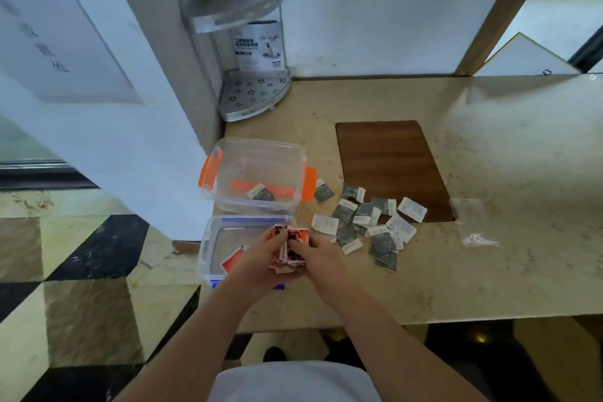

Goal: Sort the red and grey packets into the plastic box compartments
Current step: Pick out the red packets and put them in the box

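Observation:
My left hand (261, 263) and my right hand (318, 256) together grip a bunch of red packets (291, 245) over the clear box with blue clips (212, 238). One red packet (232, 260) lies inside that box. Behind it stands a clear box with orange clips (257, 147), holding one grey packet (262, 193). Several grey packets (365, 222) are scattered on the counter to the right of the boxes, some showing white backs.
A dark wooden board (391, 160) is set into the beige marble counter (489, 254). An empty clear plastic bag (473, 222) lies at its right. A metal corner shelf (248, 52) stands at the back left against the wall. The counter's left edge drops to a tiled floor.

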